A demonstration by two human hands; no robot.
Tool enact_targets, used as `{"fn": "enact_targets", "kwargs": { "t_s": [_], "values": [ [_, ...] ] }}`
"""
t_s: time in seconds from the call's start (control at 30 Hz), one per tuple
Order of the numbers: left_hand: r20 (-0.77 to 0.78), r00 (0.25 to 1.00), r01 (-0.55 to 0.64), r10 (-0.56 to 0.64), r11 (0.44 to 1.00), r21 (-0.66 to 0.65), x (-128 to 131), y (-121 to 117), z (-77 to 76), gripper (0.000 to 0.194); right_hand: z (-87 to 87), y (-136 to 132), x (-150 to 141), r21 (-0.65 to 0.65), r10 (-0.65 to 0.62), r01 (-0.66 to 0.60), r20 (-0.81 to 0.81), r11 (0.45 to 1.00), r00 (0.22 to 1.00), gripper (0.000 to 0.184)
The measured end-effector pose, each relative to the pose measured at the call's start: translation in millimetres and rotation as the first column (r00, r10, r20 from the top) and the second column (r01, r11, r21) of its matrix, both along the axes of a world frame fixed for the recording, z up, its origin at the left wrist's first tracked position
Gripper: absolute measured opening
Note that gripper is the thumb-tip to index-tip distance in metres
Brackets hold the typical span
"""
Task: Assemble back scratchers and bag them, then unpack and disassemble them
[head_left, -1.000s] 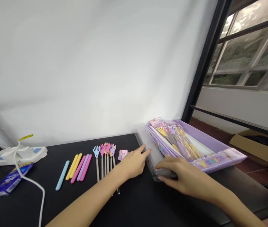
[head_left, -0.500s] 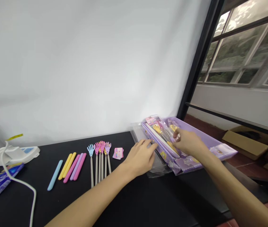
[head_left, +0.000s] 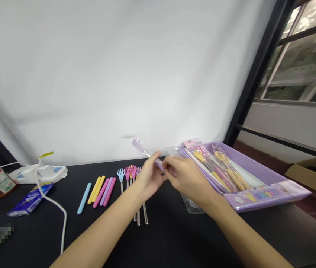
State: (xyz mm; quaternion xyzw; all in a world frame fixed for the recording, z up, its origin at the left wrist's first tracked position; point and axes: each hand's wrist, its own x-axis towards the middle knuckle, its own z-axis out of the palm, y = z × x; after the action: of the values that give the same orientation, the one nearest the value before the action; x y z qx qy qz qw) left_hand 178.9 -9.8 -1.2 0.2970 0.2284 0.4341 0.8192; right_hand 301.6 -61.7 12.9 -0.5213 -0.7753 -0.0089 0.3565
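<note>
Purple scratcher (head_left: 137, 145) in clear wrapper (head_left: 132, 140), above desk (head_left: 174, 238), head toward ten o'clock; left hand (head_left: 151, 176) curled round it, right hand (head_left: 179, 174) pinching near end; box (head_left: 241, 156) at three o'clock; step, apparently unwrapping; next, probable need of firm left grip.

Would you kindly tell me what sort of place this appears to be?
Probably an indoor work area: a black table bears a white power strip and an open purple box, while a window at the right shows greenery outside.
</note>
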Motion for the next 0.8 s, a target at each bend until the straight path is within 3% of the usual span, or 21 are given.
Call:
{"fn": "enact_targets", "kwargs": {
  "t_s": [0.1, 0.17, 0.23, 0.33, 0.47, 0.63, 0.7, 0.8],
  "values": [
    [-0.002, 0.993, -0.122, 0.122, 0.992, -0.025, -37, 7, 0.4, 0.01, -4.1, 9, -25, 0.029, 0.118, -0.117, -0.028, 0.993, 0.993, 0.009],
    [0.009, 0.975, -0.223, 0.223, 0.974, -0.039, -62, 13, -4.6, 0.006, -9.7, 13, -38, 0.059, 0.122, -0.117, -0.075, 0.991, 0.99, 0.01],
    [0.044, 0.951, -0.304, 0.307, 0.951, -0.058, -85, 17, -11.6, 0.014, -18.4, 14, -48, 0.008, 0.086, -0.085, -0.088, 0.996, 0.992, 0.015],
    [0.116, 0.932, -0.333, 0.342, 0.938, -0.092, -107, 21, -19.9, 0.017, -34.5, 15, -58, -0.141, 0.075, -0.09, -0.112, 0.986, 0.991, 0.018],
    [0.189, 0.927, -0.314, 0.325, 0.945, -0.085, -110, 16, -21.3, 0.021, -50.6, 17, -67, -0.244, 0.1, -0.183, -0.315, 0.952, 0.944, 0.019],
    [0.225, 0.931, -0.282, 0.287, 0.958, -0.053, -101, 8, -18.5, 0.025, -59.2, 24, -67, -0.311, 0.084, -0.363, -0.647, 0.878, 0.758, 0.026],
    [0.216, 0.932, -0.283, 0.29, 0.957, -0.062, -104, 13, -17.8, 0.024, -58.6, 26, -60, -0.333, 0.037, -0.37, -0.697, 0.867, 0.716, 0.027],
    [0.204, 0.888, -0.401, 0.411, 0.911, -0.094, -116, 25, -18.9, 0.024, -53.0, 26, -44, -0.408, -0.017, -0.345, -0.665, 0.845, 0.746, 0.024]
  ]
}}
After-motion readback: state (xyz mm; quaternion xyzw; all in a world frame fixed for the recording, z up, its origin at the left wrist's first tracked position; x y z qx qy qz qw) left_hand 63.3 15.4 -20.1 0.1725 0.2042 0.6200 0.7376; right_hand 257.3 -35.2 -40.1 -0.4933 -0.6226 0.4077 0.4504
